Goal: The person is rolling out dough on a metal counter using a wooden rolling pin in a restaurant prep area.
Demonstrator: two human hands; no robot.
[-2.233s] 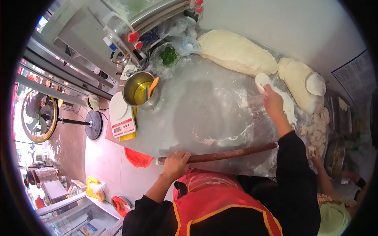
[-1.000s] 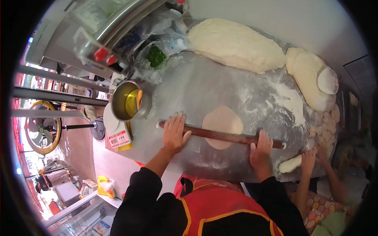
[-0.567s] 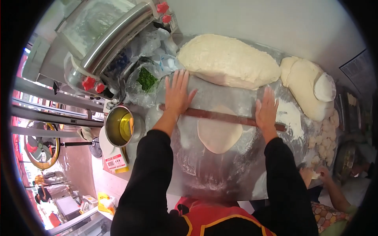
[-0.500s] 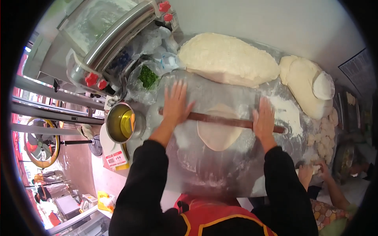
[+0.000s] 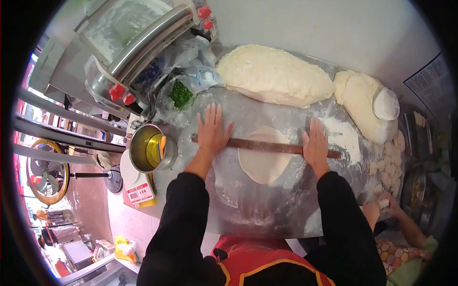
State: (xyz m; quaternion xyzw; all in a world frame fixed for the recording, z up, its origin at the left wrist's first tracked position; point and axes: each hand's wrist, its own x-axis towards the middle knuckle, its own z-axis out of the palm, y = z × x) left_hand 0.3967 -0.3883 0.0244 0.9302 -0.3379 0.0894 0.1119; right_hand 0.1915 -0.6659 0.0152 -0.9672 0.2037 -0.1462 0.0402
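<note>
A dark brown wooden rolling pin [image 5: 262, 145] lies crosswise over a thin, roundish sheet of dough [image 5: 265, 168] on the floured metal worktop. My left hand [image 5: 213, 131] rests flat on the pin's left part, fingers stretched out and thumb spread. Toward the other end, my right hand [image 5: 315, 143] presses flat on it, its fingers also straight. Neither hand wraps round the pin. The dough shows both above and below the pin. Loose white flour [image 5: 344, 140] is spread just right of my right hand.
At the back lie a long dough slab [image 5: 274, 76] and a folded dough mass [image 5: 362, 100]. Small dough pieces [image 5: 389, 164] are at right, near a co-worker's hands [image 5: 381, 206]. Left are chopped greens [image 5: 180, 94], an oil pot [image 5: 148, 148], a scale [image 5: 139, 188] and a roller machine [image 5: 148, 43].
The view has shifted slightly. Both my hands stay flat on the rolling pin, which keeps nearly the same place over the dough. The co-worker's hands at right have moved a little.
</note>
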